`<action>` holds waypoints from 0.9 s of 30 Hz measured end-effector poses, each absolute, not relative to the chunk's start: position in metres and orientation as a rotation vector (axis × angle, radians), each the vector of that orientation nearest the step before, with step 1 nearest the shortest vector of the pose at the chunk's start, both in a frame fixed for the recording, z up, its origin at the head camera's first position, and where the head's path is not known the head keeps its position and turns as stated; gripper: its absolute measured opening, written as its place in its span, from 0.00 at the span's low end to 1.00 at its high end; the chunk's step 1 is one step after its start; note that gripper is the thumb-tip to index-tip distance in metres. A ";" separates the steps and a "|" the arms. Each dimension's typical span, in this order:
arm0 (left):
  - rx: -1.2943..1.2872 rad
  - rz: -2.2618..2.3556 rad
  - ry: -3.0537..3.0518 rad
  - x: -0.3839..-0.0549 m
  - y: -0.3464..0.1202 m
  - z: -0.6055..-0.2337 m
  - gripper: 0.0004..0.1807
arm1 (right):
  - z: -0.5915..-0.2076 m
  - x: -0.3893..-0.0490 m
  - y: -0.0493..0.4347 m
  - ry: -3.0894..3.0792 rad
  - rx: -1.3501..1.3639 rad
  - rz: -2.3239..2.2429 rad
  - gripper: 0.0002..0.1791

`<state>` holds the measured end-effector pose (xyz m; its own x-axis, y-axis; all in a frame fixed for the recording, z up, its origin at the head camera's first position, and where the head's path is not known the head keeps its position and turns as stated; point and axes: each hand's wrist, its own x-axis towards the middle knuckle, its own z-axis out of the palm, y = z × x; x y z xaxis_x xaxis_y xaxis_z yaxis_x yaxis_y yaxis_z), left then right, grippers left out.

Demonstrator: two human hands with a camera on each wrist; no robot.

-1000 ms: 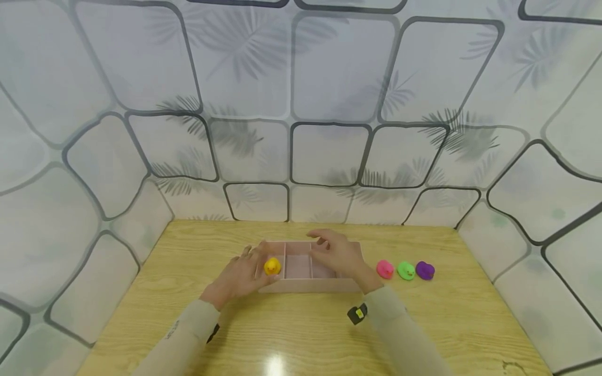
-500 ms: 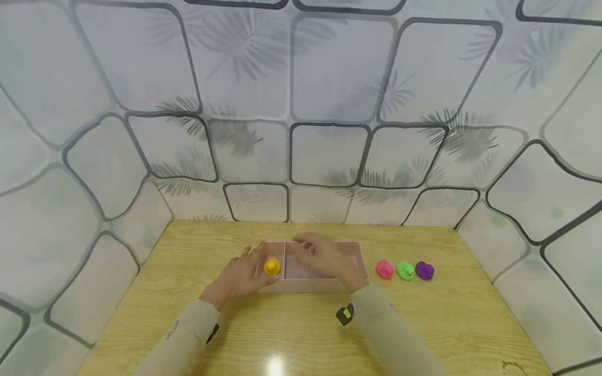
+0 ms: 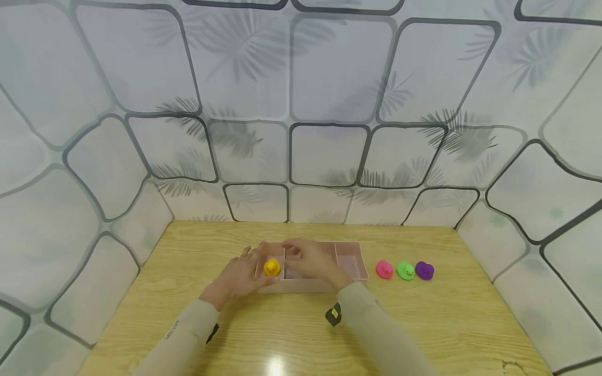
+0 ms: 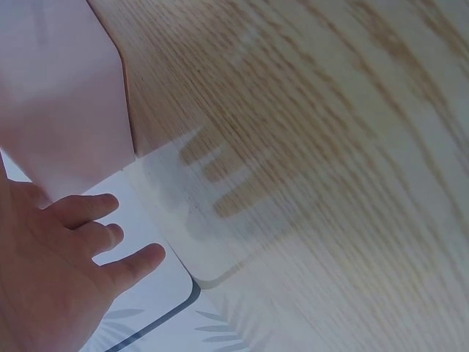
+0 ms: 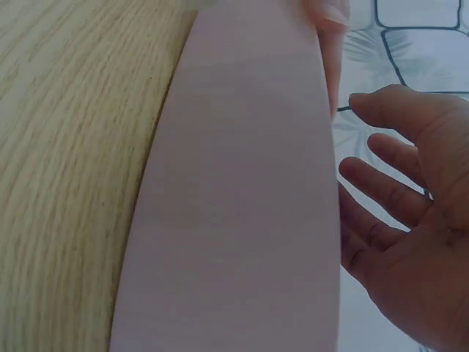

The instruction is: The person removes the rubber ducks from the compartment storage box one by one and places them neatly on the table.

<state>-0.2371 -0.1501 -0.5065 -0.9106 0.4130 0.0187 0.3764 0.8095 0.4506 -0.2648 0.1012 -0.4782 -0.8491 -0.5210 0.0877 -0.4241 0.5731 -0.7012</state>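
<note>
A pale pink divided box (image 3: 305, 285) lies lengthwise across the table, with a yellow rubber duck (image 3: 271, 267) in its leftmost compartment. My left hand (image 3: 240, 271) holds the box's left end, thumb at the front rim and fingers by the rear left corner. In the left wrist view, several fingers (image 4: 135, 268) extend loosely beyond the box end. Over the compartment beside the duck hovers my right hand (image 3: 308, 259), its thumb and fingers apart and nothing between them. The right wrist view shows the right hand (image 5: 410, 198) relaxed above the box's front wall (image 5: 234, 191).
Right of the box, a pink duck (image 3: 384, 269), a green duck (image 3: 406, 270) and a purple duck (image 3: 425, 270) stand in a row on the wooden table (image 3: 263, 334). Patterned white walls (image 3: 324, 203) enclose the table at the back and sides.
My right hand has moved left along the box, from the right-hand compartments to beside the yellow duck. The rightmost compartment now shows. My left hand and the ducks have stayed put.
</note>
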 end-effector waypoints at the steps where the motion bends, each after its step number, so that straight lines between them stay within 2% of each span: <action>1: 0.638 0.699 2.910 -0.237 -0.150 -0.506 0.59 | -0.480 -0.265 0.100 2.666 -0.810 -1.135 0.26; 10: 0.642 0.701 2.903 -0.239 -0.152 -0.508 0.58 | -0.489 -0.271 0.086 2.616 -0.886 -1.133 0.28; 17: 0.643 0.676 2.914 -0.239 -0.151 -0.507 0.59 | -0.489 -0.273 0.076 2.520 -0.872 -1.146 0.33; 27: 0.656 0.701 2.905 -0.238 -0.151 -0.506 0.60 | -0.492 -0.279 0.065 2.683 -0.854 -0.868 0.31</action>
